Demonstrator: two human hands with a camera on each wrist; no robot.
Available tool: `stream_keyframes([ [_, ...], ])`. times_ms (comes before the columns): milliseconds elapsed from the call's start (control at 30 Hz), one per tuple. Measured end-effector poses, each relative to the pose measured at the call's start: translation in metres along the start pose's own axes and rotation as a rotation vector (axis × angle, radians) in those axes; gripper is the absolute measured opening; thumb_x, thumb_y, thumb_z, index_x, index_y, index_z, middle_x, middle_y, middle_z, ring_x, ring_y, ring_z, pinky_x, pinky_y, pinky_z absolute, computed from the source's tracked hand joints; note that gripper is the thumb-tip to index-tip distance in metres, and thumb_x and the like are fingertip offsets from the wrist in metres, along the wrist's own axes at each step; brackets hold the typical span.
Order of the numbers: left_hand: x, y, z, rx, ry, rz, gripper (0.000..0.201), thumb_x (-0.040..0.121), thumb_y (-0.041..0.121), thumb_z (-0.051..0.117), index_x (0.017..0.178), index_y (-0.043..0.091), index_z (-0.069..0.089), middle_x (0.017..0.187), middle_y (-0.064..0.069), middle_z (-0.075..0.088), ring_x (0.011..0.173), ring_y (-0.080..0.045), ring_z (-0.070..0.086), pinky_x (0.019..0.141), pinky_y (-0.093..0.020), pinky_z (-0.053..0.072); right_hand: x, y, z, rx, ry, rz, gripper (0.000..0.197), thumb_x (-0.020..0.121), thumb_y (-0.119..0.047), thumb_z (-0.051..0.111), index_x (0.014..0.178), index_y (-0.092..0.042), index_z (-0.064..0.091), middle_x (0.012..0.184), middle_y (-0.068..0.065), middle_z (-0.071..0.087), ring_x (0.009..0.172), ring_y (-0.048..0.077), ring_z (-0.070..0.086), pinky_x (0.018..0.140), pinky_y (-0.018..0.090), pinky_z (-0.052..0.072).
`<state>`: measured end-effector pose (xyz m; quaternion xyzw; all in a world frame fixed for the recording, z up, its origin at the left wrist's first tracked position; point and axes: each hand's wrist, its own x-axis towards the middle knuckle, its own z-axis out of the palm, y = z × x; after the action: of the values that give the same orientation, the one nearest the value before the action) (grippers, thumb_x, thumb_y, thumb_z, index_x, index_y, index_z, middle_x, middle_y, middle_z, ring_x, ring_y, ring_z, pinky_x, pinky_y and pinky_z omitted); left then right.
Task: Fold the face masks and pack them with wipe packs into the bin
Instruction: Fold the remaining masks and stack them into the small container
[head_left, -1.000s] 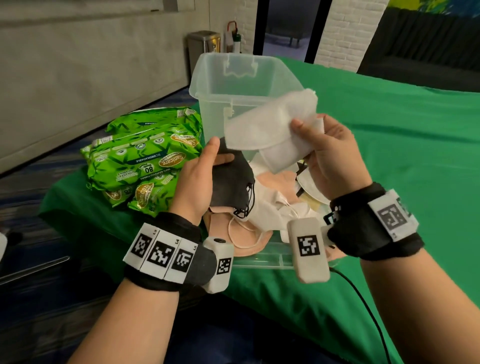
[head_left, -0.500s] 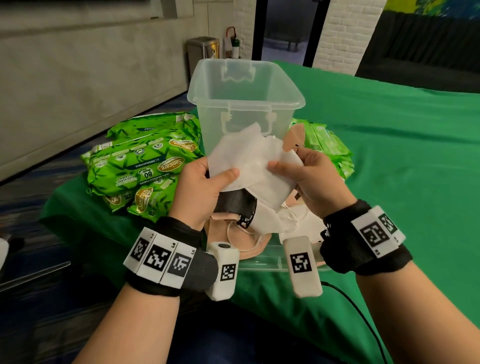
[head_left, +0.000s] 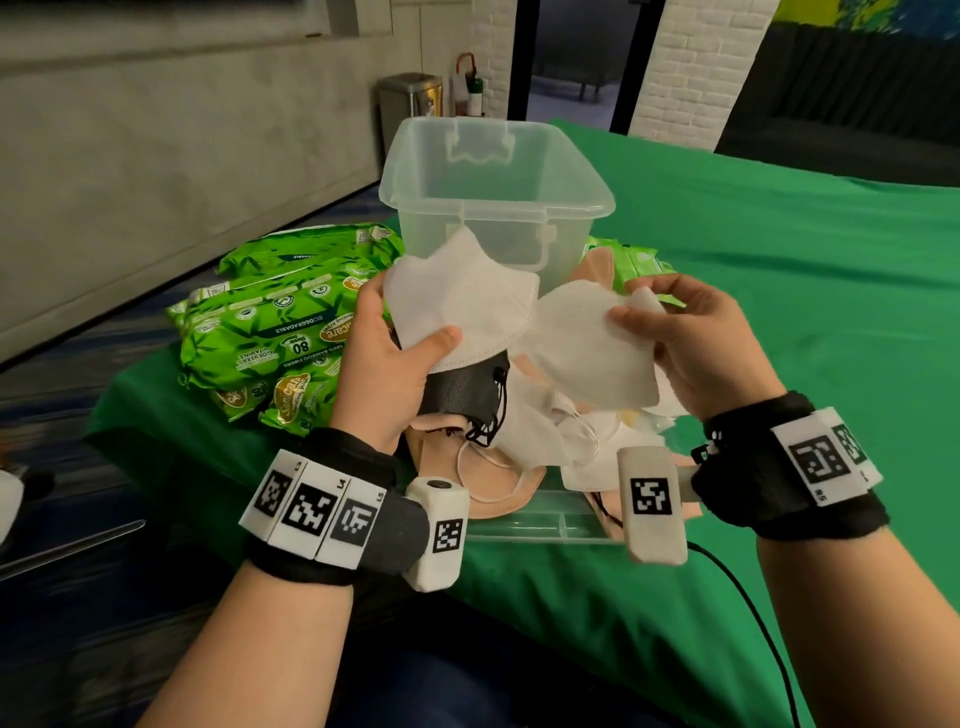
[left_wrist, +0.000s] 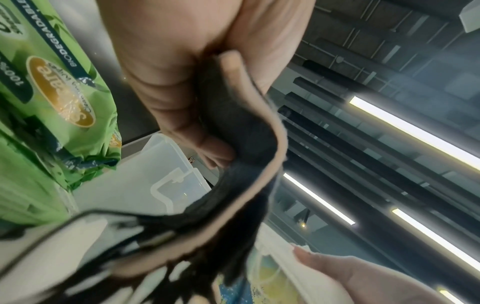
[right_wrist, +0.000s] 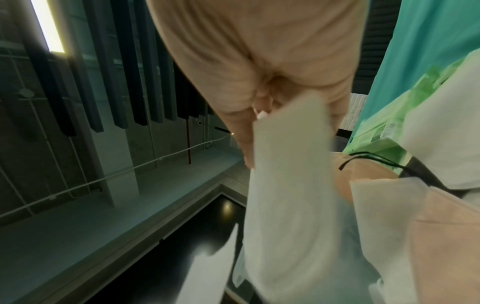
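My left hand (head_left: 402, 332) grips a stack of masks, thumb pressed on a white mask (head_left: 462, 306) that lies over a black mask (head_left: 462, 397); the left wrist view shows the black mask (left_wrist: 233, 144) pinched with a pale layer against it. My right hand (head_left: 636, 304) pinches a second white mask (head_left: 587, 353), (right_wrist: 291, 185) just to the right, its edge next to the first. The clear plastic bin (head_left: 498, 192) stands open right behind both hands. Green wipe packs (head_left: 280, 332) lie to the left of the bin.
Below my hands a loose pile of white and beige masks (head_left: 524, 441) lies on a clear lid (head_left: 545, 525). Another green wipe pack (head_left: 634, 262) sits right of the bin. A green cloth (head_left: 779, 322) covers the table; its near-left corner drops off close to the packs.
My right hand brought the white masks down from beside the bin onto the black mask. My left thumb now clamps one white mask there, and the right hand has drawn the other away to the right.
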<state>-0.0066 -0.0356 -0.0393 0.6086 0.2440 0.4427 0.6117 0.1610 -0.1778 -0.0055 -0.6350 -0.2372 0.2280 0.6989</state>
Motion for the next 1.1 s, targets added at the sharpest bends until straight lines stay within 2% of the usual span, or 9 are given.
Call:
stream_keyframes([
  [200, -0.004, 0.002, -0.001, 0.025, 0.017, 0.003, 0.093, 0.074, -0.007, 0.07, 0.14, 0.038, 0.021, 0.127, -0.008, 0.056, 0.103, -0.01, 0.063, 0.089, -0.033, 0.053, 0.001, -0.018, -0.002, 0.146, 0.093, -0.201, 0.026, 0.078, 0.007, 0.063, 0.083, -0.017, 0.056, 0.076, 0.003, 0.059, 0.069, 0.015, 0.056, 0.073, 0.035, 0.046],
  [267, -0.003, 0.003, -0.001, 0.075, -0.03, 0.052, 0.075, 0.074, -0.01, 0.069, 0.123, 0.04, 0.04, 0.128, 0.0, 0.056, 0.104, -0.012, 0.062, 0.087, -0.032, 0.054, -0.002, -0.024, 0.003, 0.185, 0.038, -0.245, 0.026, 0.079, 0.007, 0.062, 0.085, -0.017, 0.056, 0.076, 0.003, 0.061, 0.07, 0.016, 0.058, 0.074, 0.036, 0.05],
  [367, -0.003, 0.005, 0.001, 0.167, -0.093, 0.061, 0.041, 0.08, -0.006, 0.064, 0.096, 0.032, 0.061, 0.106, 0.006, 0.065, 0.099, -0.011, 0.062, 0.09, -0.032, 0.051, -0.004, -0.029, 0.011, 0.23, -0.039, -0.284, 0.025, 0.079, 0.008, 0.062, 0.086, -0.015, 0.055, 0.071, -0.002, 0.067, 0.067, 0.014, 0.063, 0.068, 0.033, 0.055],
  [533, -0.007, 0.013, 0.007, 0.064, -0.125, -0.104, 0.023, 0.09, 0.016, 0.051, 0.083, 0.017, 0.073, 0.088, -0.003, 0.073, 0.093, -0.019, 0.066, 0.086, -0.031, 0.049, -0.006, -0.029, 0.024, 0.082, -0.166, -0.272, 0.027, 0.075, 0.007, 0.066, 0.085, -0.016, 0.056, 0.075, 0.001, 0.068, 0.067, 0.019, 0.065, 0.066, 0.036, 0.056],
  [667, -0.012, 0.021, 0.01, -0.152, -0.227, -0.241, 0.054, 0.083, 0.055, 0.049, 0.09, 0.007, 0.073, 0.085, -0.009, 0.074, 0.084, -0.019, 0.07, 0.076, -0.027, 0.055, -0.006, -0.028, 0.034, -0.158, -0.334, -0.263, 0.03, 0.073, 0.006, 0.069, 0.086, -0.018, 0.056, 0.08, 0.017, 0.066, 0.068, 0.024, 0.062, 0.065, 0.036, 0.054],
  [767, -0.015, 0.023, 0.015, -0.035, -0.241, -0.174, 0.022, 0.075, 0.031, 0.064, 0.072, 0.012, 0.074, 0.071, 0.003, 0.073, 0.071, -0.009, 0.069, 0.072, -0.022, 0.055, -0.004, -0.027, 0.042, -0.238, -0.365, -0.287, 0.031, 0.073, 0.005, 0.071, 0.088, -0.018, 0.056, 0.08, 0.021, 0.062, 0.068, 0.022, 0.059, 0.064, 0.034, 0.052],
  [833, -0.015, 0.021, 0.016, 0.008, -0.212, -0.144, 0.011, 0.083, 0.012, 0.064, 0.076, 0.014, 0.072, 0.069, 0.006, 0.072, 0.07, -0.008, 0.068, 0.072, -0.021, 0.055, -0.003, -0.025, 0.042, -0.254, -0.303, -0.299, 0.028, 0.074, -0.004, 0.073, 0.089, -0.02, 0.056, 0.076, 0.014, 0.062, 0.063, 0.017, 0.056, 0.061, 0.031, 0.05],
  [933, -0.012, 0.016, 0.013, 0.011, -0.114, -0.123, 0.013, 0.087, 0.01, 0.061, 0.08, 0.014, 0.07, 0.07, 0.007, 0.072, 0.071, -0.009, 0.069, 0.072, -0.023, 0.056, 0.0, -0.02, 0.035, -0.27, -0.253, -0.232, 0.03, 0.075, -0.015, 0.074, 0.098, -0.017, 0.055, 0.064, 0.003, 0.053, 0.051, 0.01, 0.046, 0.049, 0.016, 0.037],
  [1100, -0.007, 0.013, 0.011, 0.008, 0.006, -0.097, 0.012, 0.086, 0.013, 0.063, 0.079, 0.019, 0.07, 0.07, 0.011, 0.072, 0.074, -0.01, 0.069, 0.075, -0.025, 0.055, 0.0, -0.01, 0.03, -0.239, -0.307, -0.165, 0.042, 0.074, 0.002, 0.071, 0.107, -0.011, 0.048, 0.059, 0.009, 0.049, 0.042, 0.015, 0.054, 0.049, 0.024, 0.041],
])
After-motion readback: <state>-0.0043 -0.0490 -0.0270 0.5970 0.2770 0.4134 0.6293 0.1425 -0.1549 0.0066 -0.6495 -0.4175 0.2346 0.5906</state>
